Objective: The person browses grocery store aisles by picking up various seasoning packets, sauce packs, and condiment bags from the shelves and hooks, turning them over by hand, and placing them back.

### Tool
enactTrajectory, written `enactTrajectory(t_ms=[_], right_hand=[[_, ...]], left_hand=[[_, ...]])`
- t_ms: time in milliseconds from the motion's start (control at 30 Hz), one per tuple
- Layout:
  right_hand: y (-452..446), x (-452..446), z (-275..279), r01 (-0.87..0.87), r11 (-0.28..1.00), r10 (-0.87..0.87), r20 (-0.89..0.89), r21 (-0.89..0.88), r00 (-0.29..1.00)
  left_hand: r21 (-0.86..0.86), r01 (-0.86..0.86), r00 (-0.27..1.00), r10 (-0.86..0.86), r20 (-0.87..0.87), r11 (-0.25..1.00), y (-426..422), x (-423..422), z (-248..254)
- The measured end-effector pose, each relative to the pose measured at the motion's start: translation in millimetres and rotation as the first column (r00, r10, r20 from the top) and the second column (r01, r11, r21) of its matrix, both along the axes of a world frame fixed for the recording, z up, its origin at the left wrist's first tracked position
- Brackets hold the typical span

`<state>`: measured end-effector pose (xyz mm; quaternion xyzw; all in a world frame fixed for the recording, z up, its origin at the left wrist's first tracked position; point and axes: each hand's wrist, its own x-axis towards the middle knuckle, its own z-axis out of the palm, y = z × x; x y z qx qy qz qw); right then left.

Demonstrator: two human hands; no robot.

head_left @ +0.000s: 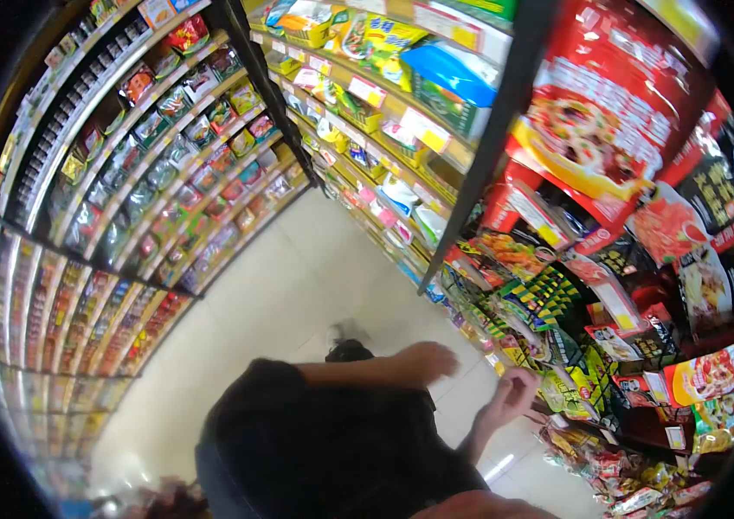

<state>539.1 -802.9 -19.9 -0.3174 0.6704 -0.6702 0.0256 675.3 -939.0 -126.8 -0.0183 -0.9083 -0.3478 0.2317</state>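
Note:
My left hand is stretched across the front of my dark shirt, over the floor. Motion smears its fingers, so whether it holds anything cannot be made out. To the right, my right hand is raised beside the lower shelves, its thumb and fingers loosely curved with a gap between them and nothing visible inside. The closest goods to it are green and yellow packets. Contact between that hand and the packets does not show.
Tall shelves of bagged food line the right, with a large red bag close to the camera. Another shelf wall of packets and jars runs along the left. Pale tiled floor lies between. A dark upright post divides the right shelves.

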Motion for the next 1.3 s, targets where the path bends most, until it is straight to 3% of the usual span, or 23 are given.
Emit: enactTrajectory(t_ms=[67, 133, 167, 200, 300, 333, 367, 400, 433, 633, 900, 967, 1000, 1100, 1133, 1167, 1200, 1233, 1267, 1300], right_hand=[[-32.8, 25.6, -6.8, -0.1, 0.988, 0.099, 0.011, 0.119, 0.995], [-72.1, 49.5, -6.4, -0.192, 0.97, 0.186, 0.057, 0.146, 0.981], [-93.7, 62.3, -4.7, -0.227, 0.961, 0.217, 0.084, 0.155, 0.973], [-115.5, 72.3, 3.6, -0.25, 0.942, 0.265, -0.036, 0.224, 0.964], [-173.8, 121.7, 70.0, -0.703, 0.706, 0.707, 0.026, -0.085, 0.706], [-190.8, 136.6, 94.4, -0.87, 0.44, 0.873, -0.119, -0.225, 0.472], [-210.9, 154.0, 120.1, -0.944, 0.109, 0.932, -0.298, -0.313, 0.206], [-226.9, 175.6, 142.5, -0.91, -0.235, 0.873, -0.485, -0.342, -0.043], [-238.6, 196.4, 159.1, -0.778, -0.555, 0.703, -0.667, -0.295, -0.248], [-277.4, 282.9, 208.6, -0.792, -0.542, 0.722, -0.638, -0.281, -0.267], [-350.6, 279.8, 179.3, -0.789, -0.607, 0.622, -0.673, -0.092, -0.4], [-371.9, 268.8, 181.0, -0.761, -0.648, 0.571, -0.678, -0.026, -0.463], [-385.8, 261.4, 189.2, -0.824, -0.534, 0.667, -0.693, -0.191, -0.273], [-408.9, 211.2, 171.3, -0.948, -0.084, 0.683, -0.711, -0.306, 0.169], [-398.8, 197.9, 156.1, -0.85, 0.292, 0.56, -0.642, -0.438, 0.523], [-388.8, 184.7, 140.4, -0.612, 0.622, 0.375, -0.499, -0.489, 0.781], [-385.6, 168.4, 143.5, -0.25, 0.877, 0.037, -0.462, -0.41, 0.886], [-381.9, 151.9, 145.6, 0.169, 0.953, -0.267, -0.435, -0.252, 0.86], [-387.6, 139.1, 151.8, 0.399, 0.888, -0.456, -0.318, -0.229, 0.831], [-396.1, 124.2, 160.0, 0.511, 0.818, -0.569, -0.243, -0.266, 0.785]], left_hand=[[0.115, -0.209, 0.94, 0.167, 0.299, 0.971, -38.7, 71.9, -11.8], [0.119, -0.424, 0.806, 0.314, 0.501, 0.898, -75.5, 141.7, -54.8], [0.126, -0.525, 0.767, 0.403, 0.5, 0.842, -87.7, 172.2, -59.7], [0.134, -0.618, 0.717, 0.485, 0.5, 0.775, -103.5, 199.6, -65.6], [0.177, -0.691, 0.7, 0.588, 0.406, 0.701, -144.7, 271.9, -48.4], [0.214, -0.698, 0.696, 0.577, 0.427, 0.683, -154.7, 291.3, -42.6], [0.243, -0.706, 0.691, 0.57, 0.445, 0.665, -169.5, 308.9, -35.0], [0.259, -0.712, 0.683, 0.558, 0.471, 0.653, -182.9, 325.8, -24.8], [0.265, -0.683, 0.711, 0.537, 0.455, 0.68, -197.5, 337.5, -13.5], [0.232, -0.477, 0.844, 0.367, 0.392, 0.848, -272.9, 358.6, 9.8], [0.085, -0.205, 0.943, 0.174, 0.284, 0.975, -356.2, 281.1, 39.2], [0.134, -0.186, 0.951, 0.145, 0.272, 0.973, -367.3, 270.0, 66.2], [0.153, -0.176, 0.956, 0.132, 0.263, 0.972, -374.8, 265.4, 74.6], [0.291, -0.122, 0.962, 0.041, 0.27, 0.949, -399.9, 265.9, 71.0], [0.294, -0.121, 0.958, 0.034, 0.284, 0.948, -408.8, 266.0, 70.6], [0.272, -0.136, 0.944, 0.041, 0.328, 0.953, -414.9, 271.6, 67.5], [0.252, -0.147, 0.931, 0.048, 0.361, 0.956, -423.7, 276.1, 62.8], [0.229, -0.152, 0.924, 0.056, 0.378, 0.961, -433.2, 275.6, 60.1], [0.25, -0.14, 0.929, 0.041, 0.367, 0.958, -439.9, 276.6, 61.4], [0.255, -0.119, 0.926, 0.014, 0.378, 0.96, -447.2, 275.2, 58.6]])
